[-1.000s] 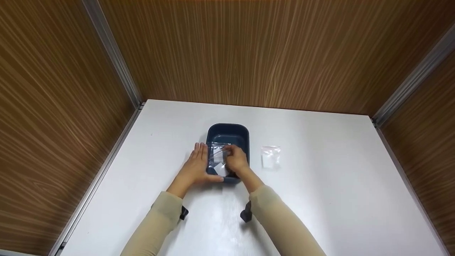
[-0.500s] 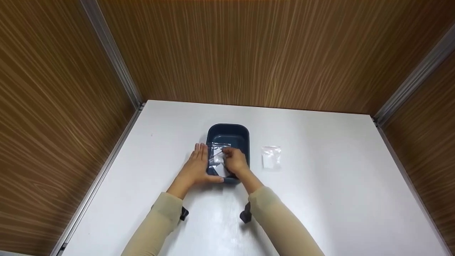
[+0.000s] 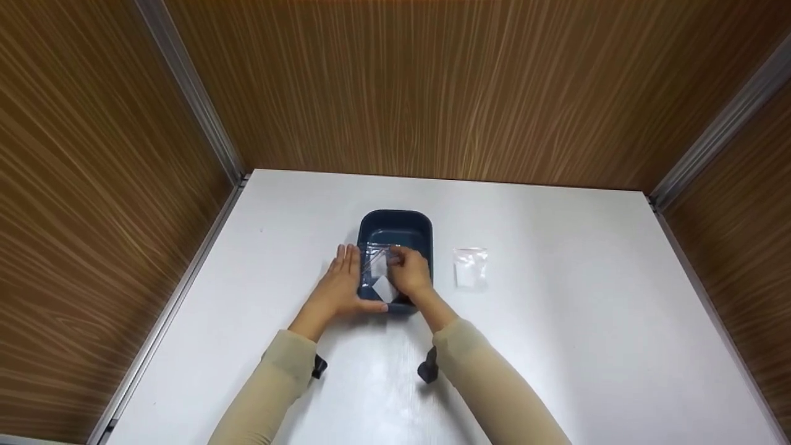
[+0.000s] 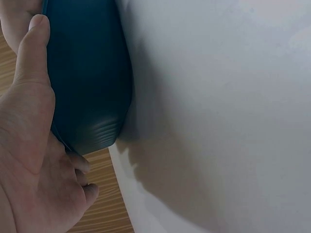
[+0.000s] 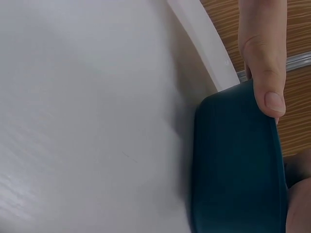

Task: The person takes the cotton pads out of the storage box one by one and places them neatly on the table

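1. Left hand [image 3: 338, 290] was spread flat along the left side of a dark blue tray [image 3: 395, 217], fingers straight and together, thumb stuck out along the near rim
2. Right hand [image 3: 410, 272] was inside the tray, fingers curled, fingertips pinching what looked like the edge of some clear plastic [image 3: 374, 264]; the exact contact was too small to be sure about
3. That plastic was in the near half of the tray, with a white piece [image 3: 384, 289] lying at an angle near the thumb
4. A second clear bag [image 3: 471, 269] with something white in it lay flat on the white table [image 3: 544, 321], just right of the tray, and any print on it was too tiny to read
5. Compared with half a second earlier: the plastic's slanted edge ran steeper, the white piece showed as a neater tilted square, and the right fingertips had gone a touch farther up the tray
6. Left hand and second bag hadn't budged, the whole view just sat slightly higher
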`<state>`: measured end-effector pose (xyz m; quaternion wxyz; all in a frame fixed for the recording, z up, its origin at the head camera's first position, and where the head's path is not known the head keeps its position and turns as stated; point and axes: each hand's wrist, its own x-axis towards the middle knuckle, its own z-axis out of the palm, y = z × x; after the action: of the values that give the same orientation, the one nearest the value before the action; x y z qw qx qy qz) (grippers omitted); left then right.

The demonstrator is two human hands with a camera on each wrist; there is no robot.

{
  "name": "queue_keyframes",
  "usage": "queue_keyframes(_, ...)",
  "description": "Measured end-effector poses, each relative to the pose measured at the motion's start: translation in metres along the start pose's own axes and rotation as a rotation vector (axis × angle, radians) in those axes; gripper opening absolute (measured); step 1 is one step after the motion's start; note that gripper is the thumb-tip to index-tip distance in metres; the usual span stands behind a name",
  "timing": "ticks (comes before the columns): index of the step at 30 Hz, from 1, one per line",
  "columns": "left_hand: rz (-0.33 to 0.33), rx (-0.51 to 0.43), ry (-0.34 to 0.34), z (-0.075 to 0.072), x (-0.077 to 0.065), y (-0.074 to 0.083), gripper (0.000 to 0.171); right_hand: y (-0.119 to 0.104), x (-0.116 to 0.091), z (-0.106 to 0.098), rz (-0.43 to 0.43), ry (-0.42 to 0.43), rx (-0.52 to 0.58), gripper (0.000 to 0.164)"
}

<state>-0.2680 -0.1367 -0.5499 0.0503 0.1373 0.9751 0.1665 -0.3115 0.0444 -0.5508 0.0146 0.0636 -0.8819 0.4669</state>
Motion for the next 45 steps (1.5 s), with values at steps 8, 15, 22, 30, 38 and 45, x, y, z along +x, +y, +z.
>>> queue_keyframes(8, -0.003, 0.022, -0.004, 0.000, 0.002, 0.001, 0.150, -0.001, 0.002, -0.007, -0.042, 0.000, 0.109, 0.017)
queue_keyframes(15, -0.013, 0.024, -0.029, 0.000, 0.002, 0.003, 0.151, -0.003, 0.001, -0.016, 0.025, 0.073, 0.336, 0.013)
queue_keyframes(22, -0.020, 0.015, -0.006, -0.001, 0.001, 0.003, 0.151, -0.008, -0.001, -0.030, 0.164, 0.062, 0.703, 0.019)
queue_keyframes(30, -0.027, -0.029, 0.000, 0.000, 0.001, 0.003, 0.151, -0.008, -0.002, -0.053, 0.382, 0.020, 0.972, 0.021)
queue_keyframes(38, -0.034, -0.019, 0.008, 0.001, 0.000, 0.001, 0.153, -0.006, -0.007, -0.066, 0.406, 0.008, 1.007, 0.025)
queue_keyframes(45, -0.021, -0.011, 0.012, 0.001, 0.000, 0.002, 0.154, -0.002, -0.008, -0.077, 0.395, 0.019, 1.010, 0.027)
